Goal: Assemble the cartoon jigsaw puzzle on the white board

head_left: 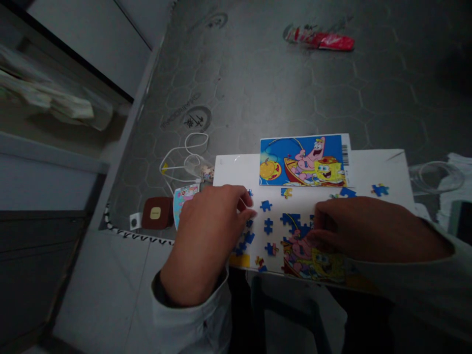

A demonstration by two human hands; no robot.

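Observation:
A partly joined jigsaw puzzle (300, 250) with a cartoon boat scene lies near the front edge of a white board (236, 172). Over its upper right part is my right hand (346, 228), fingers curled in; whatever its fingertips hold is hidden. My left hand (217, 226) hovers at the board's left side, thumb and index finger apart, close to loose blue pieces (241, 246). Between the hands lie several more pieces, among them a blue piece (266, 205) and a blue-and-pink one (272, 249). Behind them rests the picture card (302, 162) showing the same scene.
Left of the board are a brown box (157, 213), a white cable (177, 152) and a clear bag of pieces (201, 168). A red packet (335, 41) lies on the tiled floor (250, 98). A dark stool frame (287, 307) shows below the board.

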